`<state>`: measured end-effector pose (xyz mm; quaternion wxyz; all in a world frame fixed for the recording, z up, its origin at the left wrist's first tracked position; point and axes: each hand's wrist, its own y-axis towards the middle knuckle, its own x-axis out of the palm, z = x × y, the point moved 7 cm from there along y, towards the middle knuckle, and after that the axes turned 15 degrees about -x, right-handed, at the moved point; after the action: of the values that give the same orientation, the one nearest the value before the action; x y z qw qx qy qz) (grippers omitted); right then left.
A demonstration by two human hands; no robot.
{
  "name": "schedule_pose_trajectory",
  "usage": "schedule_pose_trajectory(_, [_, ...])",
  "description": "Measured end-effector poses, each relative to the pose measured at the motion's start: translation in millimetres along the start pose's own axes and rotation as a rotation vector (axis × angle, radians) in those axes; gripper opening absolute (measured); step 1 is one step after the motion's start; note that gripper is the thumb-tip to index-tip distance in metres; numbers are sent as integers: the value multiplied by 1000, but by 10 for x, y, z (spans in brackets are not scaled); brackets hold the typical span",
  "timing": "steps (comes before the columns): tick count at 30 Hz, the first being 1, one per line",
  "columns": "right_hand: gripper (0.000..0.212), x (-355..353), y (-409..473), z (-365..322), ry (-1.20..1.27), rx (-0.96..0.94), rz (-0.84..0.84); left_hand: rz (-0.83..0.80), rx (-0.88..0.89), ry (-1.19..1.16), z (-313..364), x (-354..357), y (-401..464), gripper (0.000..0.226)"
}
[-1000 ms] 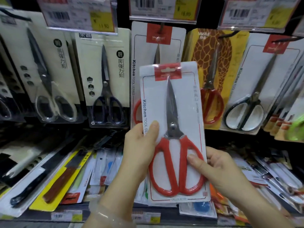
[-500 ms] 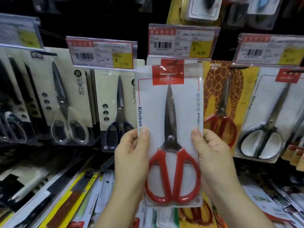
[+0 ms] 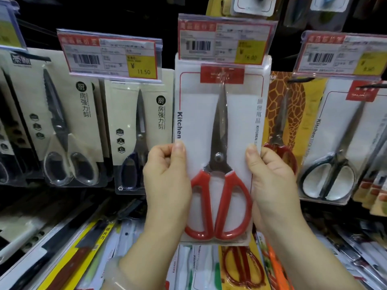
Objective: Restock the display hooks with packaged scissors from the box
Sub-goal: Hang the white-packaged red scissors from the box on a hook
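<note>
Both hands, left hand [image 3: 167, 181] and right hand [image 3: 272, 181], pinched the packaged scissors [image 3: 219, 155] by its side edges, upright, its top tucked behind the price tag [image 3: 226, 41]. Whether it had caught the hook was hidden; the box was out of view.

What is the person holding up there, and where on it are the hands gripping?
A pack of red-handled scissors. The left hand pinches its left edge and the right hand its right edge, about level with the scissors' pivot.
</note>
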<state>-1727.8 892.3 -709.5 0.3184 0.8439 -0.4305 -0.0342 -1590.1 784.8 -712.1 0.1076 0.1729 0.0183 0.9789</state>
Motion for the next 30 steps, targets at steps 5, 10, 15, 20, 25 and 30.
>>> schedule_pose_trajectory(5, [20, 47, 54, 18, 105, 107, -2, 14, -42, 2, -14, -9, 160, 29])
schedule_pose_trajectory(10, [24, 63, 38, 149, 73, 194, -14, 13, -79, 31, -88, -74, 232, 27])
schedule_pose_trajectory(15, [26, 137, 289, 252, -178, 94, 10, 29, -137, 164, -162, 102, 539, 23])
schedule_pose_trajectory(20, [25, 221, 539, 378, -383, 54, -2, 95, -114, 356, -105, 232, 687, 26])
schedule_pose_trajectory(25, [41, 262, 555, 550, -606, 114, -147, 112, -200, 483, -363, 258, 711, 30])
schedule_pose_trajectory(30, [59, -110, -218, 853, -803, 176, -524, 27, -287, 734, -1230, 170, -75, 58])
